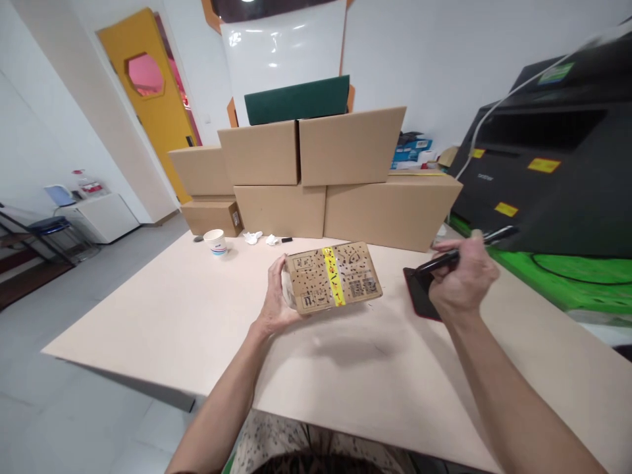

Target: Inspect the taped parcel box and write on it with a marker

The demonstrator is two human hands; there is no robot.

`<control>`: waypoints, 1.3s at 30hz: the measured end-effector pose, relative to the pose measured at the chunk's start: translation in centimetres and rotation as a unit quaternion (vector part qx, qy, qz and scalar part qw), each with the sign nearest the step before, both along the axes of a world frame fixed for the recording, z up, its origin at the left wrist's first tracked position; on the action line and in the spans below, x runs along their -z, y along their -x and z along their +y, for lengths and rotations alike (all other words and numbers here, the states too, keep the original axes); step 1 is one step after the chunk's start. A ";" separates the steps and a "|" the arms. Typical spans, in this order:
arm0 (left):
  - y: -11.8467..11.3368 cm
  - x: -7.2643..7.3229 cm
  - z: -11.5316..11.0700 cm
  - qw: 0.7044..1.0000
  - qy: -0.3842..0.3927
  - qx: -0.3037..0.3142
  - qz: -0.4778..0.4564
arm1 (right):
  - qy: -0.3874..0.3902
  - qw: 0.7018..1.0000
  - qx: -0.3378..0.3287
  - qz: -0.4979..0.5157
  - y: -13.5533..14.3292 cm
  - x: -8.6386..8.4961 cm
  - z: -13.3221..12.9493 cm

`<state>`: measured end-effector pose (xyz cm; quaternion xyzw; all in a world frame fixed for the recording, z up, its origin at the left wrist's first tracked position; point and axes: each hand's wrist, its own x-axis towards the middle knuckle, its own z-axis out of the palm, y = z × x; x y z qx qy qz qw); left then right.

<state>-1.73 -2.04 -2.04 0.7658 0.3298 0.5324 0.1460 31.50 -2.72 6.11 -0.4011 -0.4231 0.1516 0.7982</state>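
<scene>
My left hand (276, 299) grips a small cardboard box (311, 276) by its left end and underside, holding it tilted just above the table. The box face carries many black marks, printed symbols and a yellow tape strip (333, 276) down its middle. In my right hand (464, 276) is a black marker pen (439, 263), its tip pointing left, apart from the box. A dark flat item with a red edge, perhaps a phone (422, 296), lies beneath the pen, partly hidden by my right hand.
Large cardboard boxes (281, 210) are stacked along the table's (162, 316) far edge, topped by a dark green box (296, 101). A paper cup (215, 242), crumpled tissues (253, 237) and a small black cap (287, 239) stand before them. At right is a big black printer (543, 178).
</scene>
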 end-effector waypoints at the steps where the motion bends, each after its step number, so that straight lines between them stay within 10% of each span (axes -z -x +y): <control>1: -0.1 0.0 0.0 1.000 -0.001 -0.004 0.003 | -0.021 0.999 -0.027 0.036 0.8 -0.7 -0.8; 13: -0.6 0.1 0.2 0.999 -0.046 0.001 0.020 | 0.009 0.933 -0.355 -0.065 7.3 -2.0 -6.0; 29: -1.3 -0.5 -0.2 0.999 -0.032 -0.002 0.026 | -0.057 0.920 -0.076 -0.381 10.6 -1.8 -5.5; 39: -1.4 -0.6 -0.3 0.999 -0.048 0.007 0.025 | -0.052 0.947 -0.038 -0.313 10.9 -1.0 -5.0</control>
